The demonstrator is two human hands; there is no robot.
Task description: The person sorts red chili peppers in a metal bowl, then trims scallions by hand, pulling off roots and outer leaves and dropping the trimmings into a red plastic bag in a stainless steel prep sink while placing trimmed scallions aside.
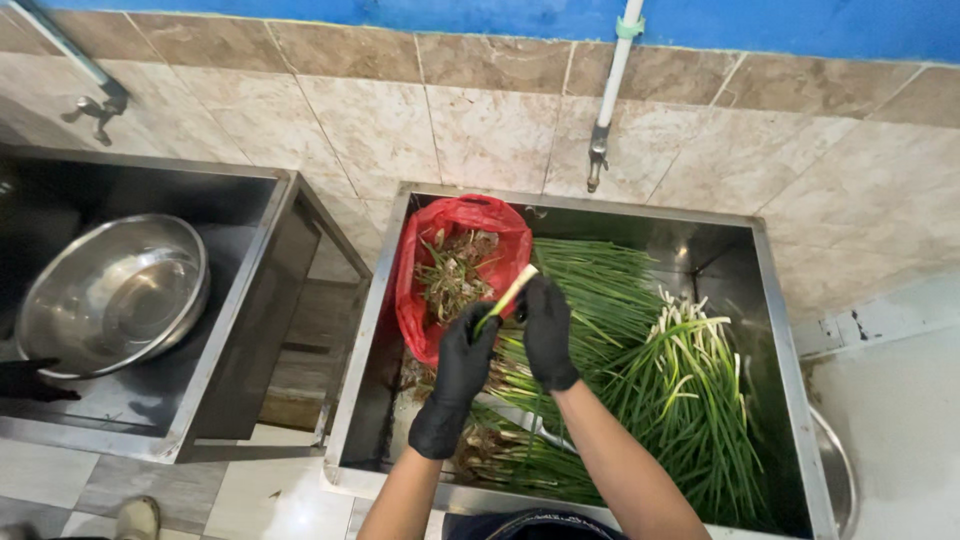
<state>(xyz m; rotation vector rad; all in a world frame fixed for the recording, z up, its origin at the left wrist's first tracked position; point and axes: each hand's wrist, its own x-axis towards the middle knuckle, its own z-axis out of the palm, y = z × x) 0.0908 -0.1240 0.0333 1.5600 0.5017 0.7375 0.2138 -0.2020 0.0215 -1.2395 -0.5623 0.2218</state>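
Both hands wear black gloves and work over the right-hand steel sink, the deep square basin that everything here can be placed against. The left hand and the right hand meet above the middle of that sink, and between them they grip one spring onion stalk: the left fingers are curled around its green lower part, the right fingers pinch it higher up, and its pale cut end pokes out toward the back of the sink. Just behind the hands, in the sink's back left corner, a red plastic bag stands open with a tangle of roots and trimmings inside it. The rest of the sink is heaped with spring onions, long green leaves lying across the right side with their white ends bunched near the middle, and more muddy-looking ones at the front under the forearms. A white pipe with a tap runs down the tiled wall right above the sink's back edge. To the left of the sink, across a narrow gap that shows the floor, sits a second steel basin with a big round metal bowl resting in it.
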